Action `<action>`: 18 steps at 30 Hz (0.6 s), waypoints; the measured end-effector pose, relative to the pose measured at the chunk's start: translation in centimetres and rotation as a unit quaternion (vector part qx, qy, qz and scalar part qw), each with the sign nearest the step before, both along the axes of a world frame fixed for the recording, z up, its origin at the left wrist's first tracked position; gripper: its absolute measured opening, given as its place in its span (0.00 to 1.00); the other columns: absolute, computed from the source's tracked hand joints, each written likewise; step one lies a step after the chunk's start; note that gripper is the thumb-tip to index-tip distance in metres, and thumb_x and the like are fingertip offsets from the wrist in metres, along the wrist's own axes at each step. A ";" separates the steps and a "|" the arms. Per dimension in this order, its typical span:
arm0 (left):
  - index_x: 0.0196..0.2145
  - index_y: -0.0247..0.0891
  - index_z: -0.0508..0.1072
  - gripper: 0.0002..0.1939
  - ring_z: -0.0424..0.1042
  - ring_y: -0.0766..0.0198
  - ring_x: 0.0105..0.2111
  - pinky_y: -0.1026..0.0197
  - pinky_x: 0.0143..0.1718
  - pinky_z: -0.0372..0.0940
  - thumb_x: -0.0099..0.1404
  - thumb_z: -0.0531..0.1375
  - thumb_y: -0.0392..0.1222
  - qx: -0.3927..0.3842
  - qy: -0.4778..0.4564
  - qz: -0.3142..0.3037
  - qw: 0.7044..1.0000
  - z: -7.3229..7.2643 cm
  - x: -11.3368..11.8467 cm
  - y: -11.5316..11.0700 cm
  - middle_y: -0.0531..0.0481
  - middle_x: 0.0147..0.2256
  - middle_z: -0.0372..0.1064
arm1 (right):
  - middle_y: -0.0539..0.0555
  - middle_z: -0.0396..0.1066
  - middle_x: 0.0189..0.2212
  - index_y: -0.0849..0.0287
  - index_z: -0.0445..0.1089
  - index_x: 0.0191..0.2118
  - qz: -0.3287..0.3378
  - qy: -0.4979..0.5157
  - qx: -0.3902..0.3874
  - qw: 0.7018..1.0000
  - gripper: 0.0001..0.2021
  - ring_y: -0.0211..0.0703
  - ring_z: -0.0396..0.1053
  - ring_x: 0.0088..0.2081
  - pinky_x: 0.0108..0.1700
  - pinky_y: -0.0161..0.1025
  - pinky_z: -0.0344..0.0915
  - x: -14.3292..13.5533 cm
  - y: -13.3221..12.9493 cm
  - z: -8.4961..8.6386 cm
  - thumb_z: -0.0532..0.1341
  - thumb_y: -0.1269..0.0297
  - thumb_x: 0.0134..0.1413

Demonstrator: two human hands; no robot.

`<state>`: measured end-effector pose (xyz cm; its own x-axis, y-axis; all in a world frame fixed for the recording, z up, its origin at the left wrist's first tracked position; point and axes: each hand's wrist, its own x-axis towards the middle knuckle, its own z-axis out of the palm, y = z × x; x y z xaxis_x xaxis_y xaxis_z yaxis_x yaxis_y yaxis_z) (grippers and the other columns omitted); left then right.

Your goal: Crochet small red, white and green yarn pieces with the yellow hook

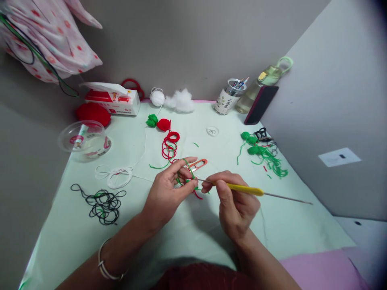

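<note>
A small piece of green yarn work (191,184) is pinched between the thumb and fingers of my left hand (167,189), with green yarn looped over a raised finger. My right hand (237,201) grips a yellow-handled crochet hook (246,189). One metal tip of the hook meets the yarn at my left fingertips, while its other end points right. Red yarn (198,195) hangs below the work. Just behind my left fingers lies an orange tool (200,164), partly hidden. Red yarn loops (169,147) lie beyond my left hand.
Black cord (104,206), white yarn (119,177) and a clear plastic tub (96,147) are on the left. Behind stand a tissue box (127,102), stuffing (181,101), a pen jar (226,100), a bottle (249,96) and a phone (261,104). Green yarn (269,158) lies right.
</note>
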<state>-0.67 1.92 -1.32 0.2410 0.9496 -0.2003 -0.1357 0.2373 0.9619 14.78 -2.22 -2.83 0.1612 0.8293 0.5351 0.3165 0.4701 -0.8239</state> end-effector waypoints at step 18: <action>0.30 0.40 0.76 0.04 0.72 0.61 0.38 0.58 0.47 0.67 0.59 0.68 0.37 0.009 0.010 -0.016 1.000 -0.2 0.0 -0.1 0.52 0.33 0.69 | 0.50 0.77 0.30 0.56 0.78 0.42 -0.002 0.001 -0.005 1.000 0.11 0.39 0.75 0.30 0.33 0.38 0.71 0.2 0.0 -0.3 0.58 0.74 0.70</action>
<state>-0.70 1.84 -1.55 0.2678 0.9451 -0.1871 -0.1099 0.2229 0.9686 14.94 -2.27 -3.08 0.1653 0.8345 0.5257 0.3164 0.4600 -0.8297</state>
